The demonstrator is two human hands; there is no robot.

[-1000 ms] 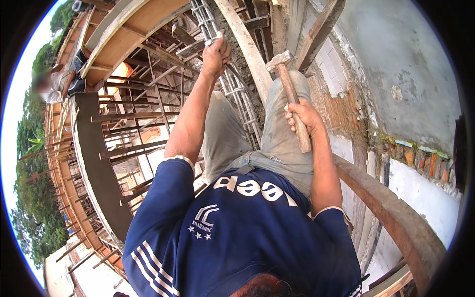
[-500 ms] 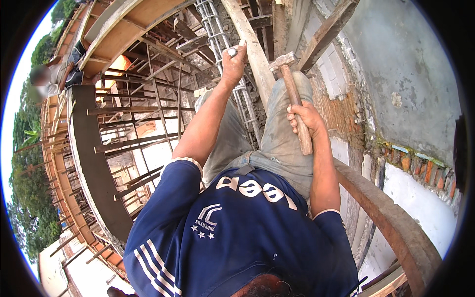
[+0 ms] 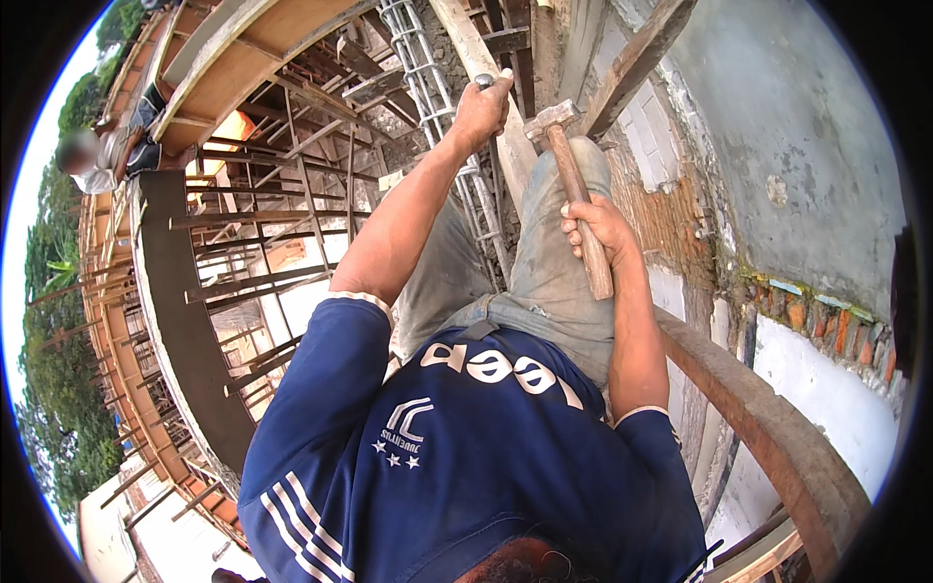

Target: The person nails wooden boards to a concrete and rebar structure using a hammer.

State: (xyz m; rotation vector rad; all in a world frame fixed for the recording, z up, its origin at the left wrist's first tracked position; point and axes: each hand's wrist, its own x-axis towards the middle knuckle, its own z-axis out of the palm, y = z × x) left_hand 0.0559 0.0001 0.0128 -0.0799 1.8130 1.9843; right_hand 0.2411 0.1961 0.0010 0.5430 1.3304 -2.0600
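My left hand (image 3: pixel 480 119) is closed around what looks like a steel chisel (image 3: pixel 484 81); only its round, shiny top end shows above the fist. The rest of it is hidden by the fingers. It is held over a pale wooden beam (image 3: pixel 474 44), beside a column of tied steel bars (image 3: pixel 416 60). In my right hand (image 3: pixel 604 229) is a hammer (image 3: pixel 571 170), gripped around the lower half of its wooden handle. The blocky, dusty metal head points away from me, over my right knee.
A rough grey wall (image 3: pixel 792 146) with exposed brick stands to the right, crossed by a slanting timber (image 3: pixel 637 63). A curved-looking wooden beam (image 3: pixel 768 418) passes at my right side. Timber scaffolding (image 3: pixel 262 219) spreads left and below. At the far left sits another person (image 3: pixel 117 155).
My left hand has moved right with the chisel, from above the steel bars toward the wooden beam, and has turned slightly. The right hand and hammer have hardly moved.
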